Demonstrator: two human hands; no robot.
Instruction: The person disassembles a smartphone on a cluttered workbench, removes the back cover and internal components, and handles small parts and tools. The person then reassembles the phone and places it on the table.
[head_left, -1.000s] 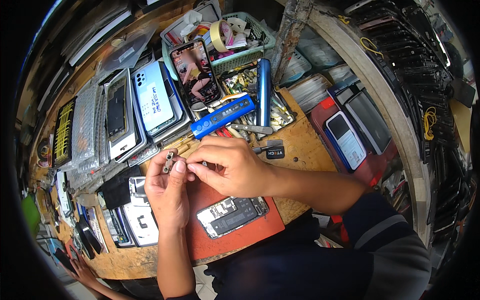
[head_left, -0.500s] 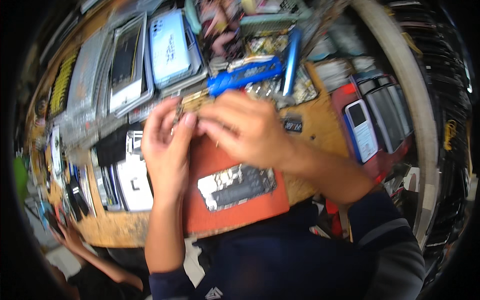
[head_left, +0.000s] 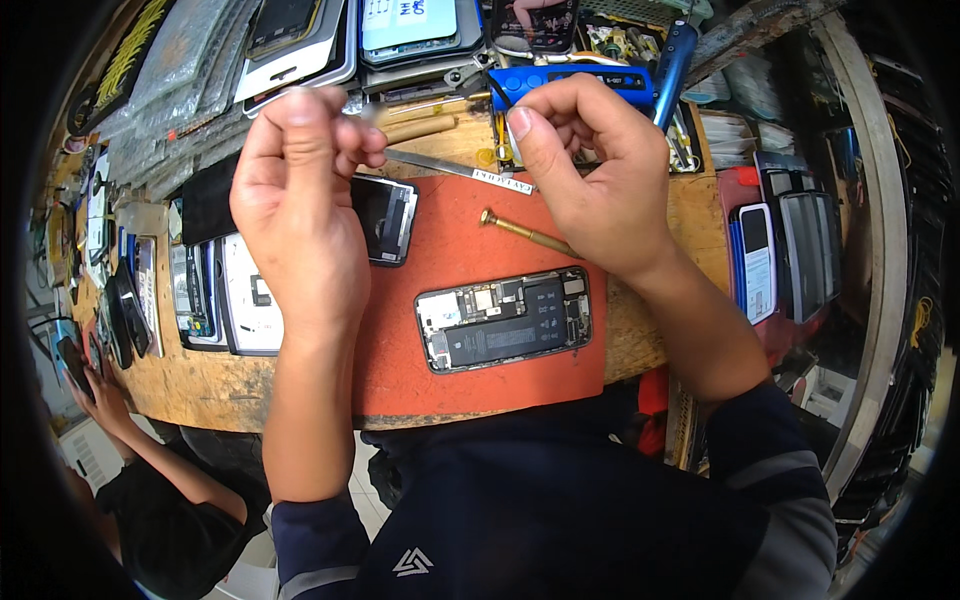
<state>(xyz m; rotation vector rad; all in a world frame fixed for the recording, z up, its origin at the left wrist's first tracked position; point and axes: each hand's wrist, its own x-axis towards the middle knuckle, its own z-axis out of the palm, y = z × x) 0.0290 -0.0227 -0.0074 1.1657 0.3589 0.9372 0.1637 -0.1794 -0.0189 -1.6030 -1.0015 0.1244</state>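
An opened phone lies on a red mat, its battery and boards exposed. Above the mat's left side, my left hand is raised with thumb and fingers pressed together; a small blurred spot by the fingertips is too unclear to name. My right hand hovers at the right, its thumb and curled fingers closed; whether anything sits between them is hidden. Below it lies a brass-coloured screwdriver. Between the hands is a flat metal blade with a white label. A phone screen part shows beside my left wrist.
Behind the mat lie a blue handheld device, a blue tube and stacked phone parts. Phones fill a red tray at the right. At the lower left, another person's hand holds a phone.
My hands were together over the mat's far part; now they are apart, the right one moved rightward. The view has shifted, and the screwdriver and metal blade now show on the mat.
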